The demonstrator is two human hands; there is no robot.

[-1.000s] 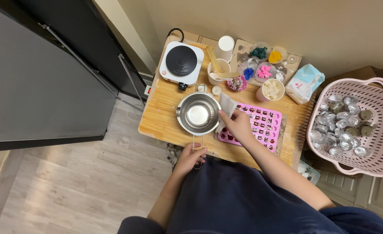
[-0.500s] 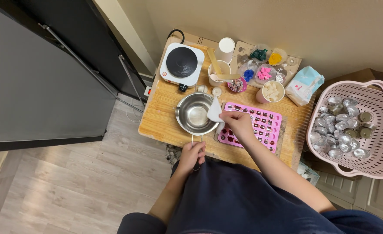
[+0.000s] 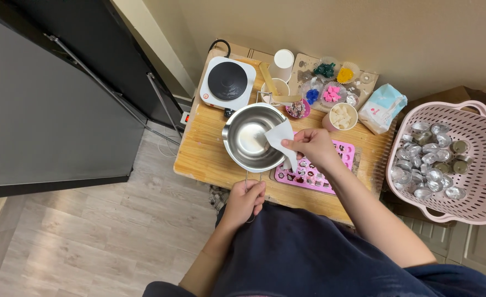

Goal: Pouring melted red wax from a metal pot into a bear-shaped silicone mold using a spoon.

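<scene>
Your steel pot point(image 3: 252, 137) sits on the wooden table point(image 3: 202, 148), a pale layer in its bottom, just beside the pink mold tray point(image 3: 331, 170). The pink basket point(image 3: 474, 181) holds foil cups. Your left hand point(image 3: 246, 199) is clenched around the pot's wire handle; your right hand point(image 3: 311, 147) pinches a white paper point(image 3: 280, 137) over the rim. The tray's cavities are too small to read.

Even indoor light, soft shadows, sharp, wide-angle edge distortion
</scene>
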